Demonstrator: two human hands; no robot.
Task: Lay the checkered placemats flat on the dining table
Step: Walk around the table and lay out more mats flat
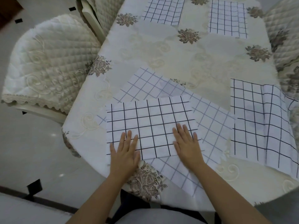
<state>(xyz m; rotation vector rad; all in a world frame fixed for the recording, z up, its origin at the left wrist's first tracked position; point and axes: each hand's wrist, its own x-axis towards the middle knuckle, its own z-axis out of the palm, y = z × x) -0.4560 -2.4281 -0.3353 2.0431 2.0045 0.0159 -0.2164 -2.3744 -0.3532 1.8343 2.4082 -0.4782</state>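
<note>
A white placemat with a black grid (150, 120) lies flat near the table's front edge, on top of a paler, skewed checkered placemat (210, 126). My left hand (125, 152) presses flat on its near left corner, fingers straight. On its near right part rests my right hand (187, 143), also flat with fingers spread. A rumpled checkered placemat (262, 123) lies at the right edge. Two more checkered placemats lie flat at the far side, one at the left (163, 10) and one at the right (228, 18).
The dining table (202, 62) wears a cream tablecloth with floral patches. A quilted cream chair (48, 62) stands to the left, another chair (281, 38) at the right. Glossy tiled floor (32, 151) lies below left.
</note>
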